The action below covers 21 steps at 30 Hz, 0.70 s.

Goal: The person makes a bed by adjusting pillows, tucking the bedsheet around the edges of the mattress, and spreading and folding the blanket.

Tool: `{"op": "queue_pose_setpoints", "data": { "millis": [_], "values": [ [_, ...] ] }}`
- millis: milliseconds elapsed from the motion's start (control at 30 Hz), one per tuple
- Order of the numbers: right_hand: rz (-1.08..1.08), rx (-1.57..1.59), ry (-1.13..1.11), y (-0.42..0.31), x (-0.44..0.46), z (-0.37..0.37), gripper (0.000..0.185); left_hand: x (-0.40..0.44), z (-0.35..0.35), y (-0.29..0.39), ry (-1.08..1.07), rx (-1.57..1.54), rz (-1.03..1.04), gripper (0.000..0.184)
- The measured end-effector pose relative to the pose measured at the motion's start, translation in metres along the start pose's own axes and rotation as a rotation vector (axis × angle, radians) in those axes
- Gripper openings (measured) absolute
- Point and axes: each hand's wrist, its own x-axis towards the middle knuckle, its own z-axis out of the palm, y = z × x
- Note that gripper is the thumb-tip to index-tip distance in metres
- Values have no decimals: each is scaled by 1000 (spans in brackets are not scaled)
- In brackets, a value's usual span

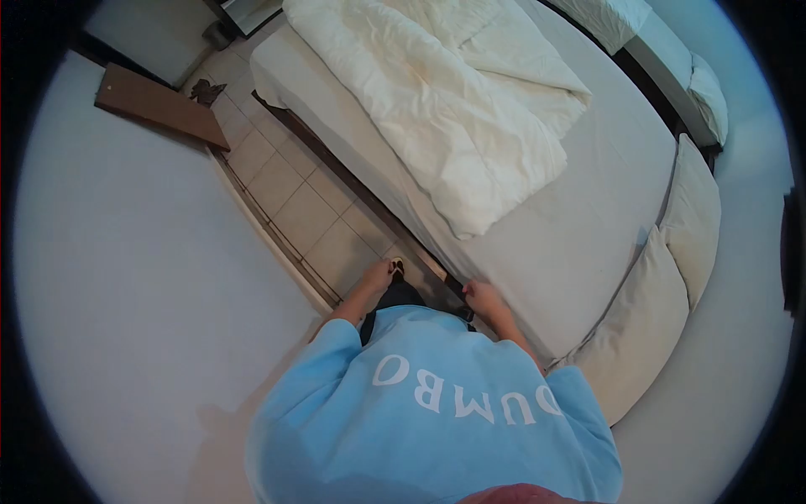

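My left hand (379, 274) hangs beside my dark trousers above the tiled floor (302, 220), its small, dim fingers curled inward. Whether anything is inside them is too small to tell. At the near side edge of the mattress is my right hand (480, 296), fingers bent and pressed together next to the grey fitted sheet (579, 227). What it may hold is hidden. A crumpled cream duvet (470, 126) lies folded over on the bed, beyond both hands.
Beige cushions (638, 319) line the bed's right side. A dark bed frame (336, 168) borders the narrow tiled aisle; a white wall (151, 269) stands left. Farther off are a brown board (159, 105), a dark crumpled item (206, 91) on the floor and a bin (217, 34).
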Motion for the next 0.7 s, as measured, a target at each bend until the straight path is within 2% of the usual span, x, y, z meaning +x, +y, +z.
{"op": "queue_pose_setpoints", "data": {
  "millis": [100, 200, 300, 367, 467, 533, 600, 700],
  "values": [
    [-48, -173, 40, -45, 23, -28, 24, 32, -24, -48, 27, 22, 30, 16],
    [-151, -311, 95, -98, 29, -76, 25, 37, -60, -51, -29, 93, 62, 20],
    [-449, -192, 128, -214, -26, -168, 23, 48, -64, -66, -83, 148, 68, 21],
    [-669, -124, 289, -290, -84, -216, 15, 45, -64, -67, -123, 175, 51, 23],
    [-1152, -291, 914, -333, -131, -238, 18, 34, -49, -73, -182, 219, 66, 26],
    [-1021, -141, 1070, -354, -165, -236, 15, 31, -37, -88, -207, 212, 95, 27],
    [-818, -159, 950, -364, -195, -241, 14, 29, -22, -104, -215, 171, 144, 27],
    [-694, -498, 693, -367, -229, -262, 26, 12, -29, -99, -167, 43, -23, 29]
  ]
}}
